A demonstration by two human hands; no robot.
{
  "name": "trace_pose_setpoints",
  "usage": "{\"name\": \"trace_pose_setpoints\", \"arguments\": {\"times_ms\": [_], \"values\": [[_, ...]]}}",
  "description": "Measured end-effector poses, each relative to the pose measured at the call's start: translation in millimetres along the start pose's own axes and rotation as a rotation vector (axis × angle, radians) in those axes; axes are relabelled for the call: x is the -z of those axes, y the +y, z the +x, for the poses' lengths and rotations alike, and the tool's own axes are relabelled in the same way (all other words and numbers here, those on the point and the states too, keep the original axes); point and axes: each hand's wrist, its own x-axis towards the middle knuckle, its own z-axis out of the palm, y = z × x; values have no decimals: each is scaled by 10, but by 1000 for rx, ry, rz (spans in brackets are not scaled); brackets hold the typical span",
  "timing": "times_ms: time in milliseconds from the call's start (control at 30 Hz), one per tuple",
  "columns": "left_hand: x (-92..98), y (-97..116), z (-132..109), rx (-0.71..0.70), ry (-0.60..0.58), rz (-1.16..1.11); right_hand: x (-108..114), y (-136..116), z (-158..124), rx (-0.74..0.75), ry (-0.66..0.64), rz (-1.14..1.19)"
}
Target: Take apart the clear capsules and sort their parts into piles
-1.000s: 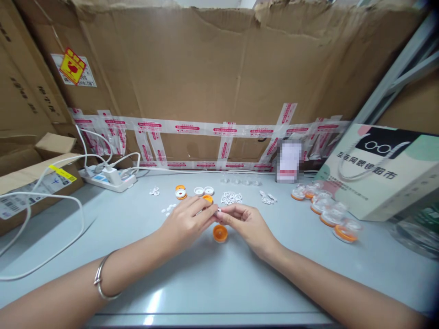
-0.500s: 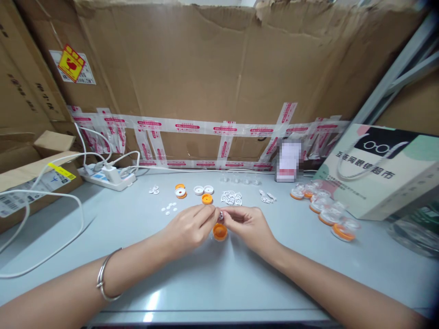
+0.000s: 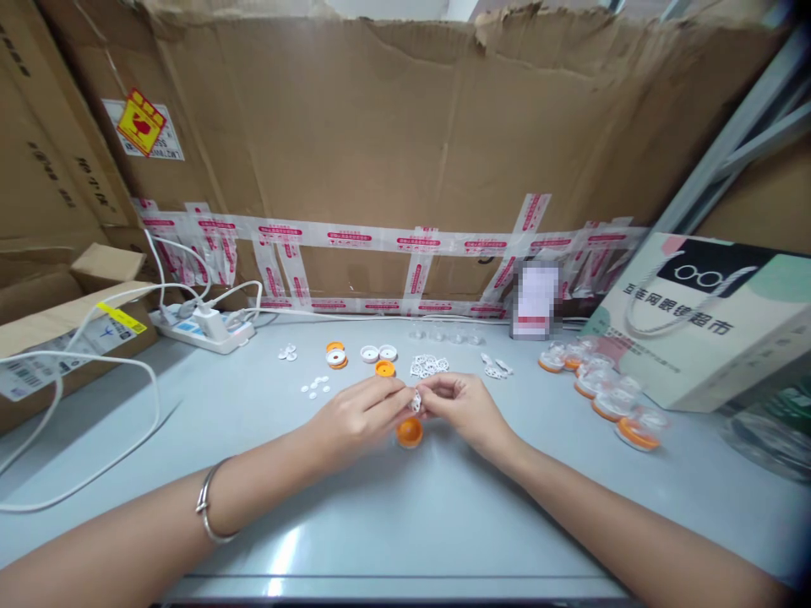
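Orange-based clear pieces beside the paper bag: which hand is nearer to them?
Right. The right hand is left of the orange-based clear pieces, apart from them; the left hand is farther left, beyond the right hand.

The pinched piece (image 3: 416, 401) is white, the cup (image 3: 409, 433) orange, the tabletop (image 3: 456, 523) grey-blue.

White piece (image 3: 416, 401) partly hidden by fingers (image 3: 391, 405); right edge cuts off clear container (image 3: 766, 437).

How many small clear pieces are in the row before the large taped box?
4, in one row near the taped box: leftmost piece, second piece, third piece, rightmost piece. None appears hidden.
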Motion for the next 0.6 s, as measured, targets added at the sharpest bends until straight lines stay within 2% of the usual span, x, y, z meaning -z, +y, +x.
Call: {"name": "trace_pose_setpoints", "arguments": {"times_ms": [100, 200, 300, 367, 467, 533, 600], "values": [[19, -11, 19, 52, 81, -116, 122, -9, 75, 9, 41, -27], [36, -39, 30, 159, 120, -192, 308, 29, 197, 116, 133, -171], [32, -73, 23, 271, 98, -225, 470, 118, 338, 214, 217, -398], [24, -85, 13, 335, 67, -240, 526, 173, 409, 229, 207, -528], [17, -82, 4, 417, 28, -267, 517, 184, 438, 233, 204, -622], [19, -75, 5, 434, 13, -276, 450, 135, 388, 247, 215, -599], [22, -69, 9, 416, 1, -267, 340, 60, 287, 264, 168, -514]]}}
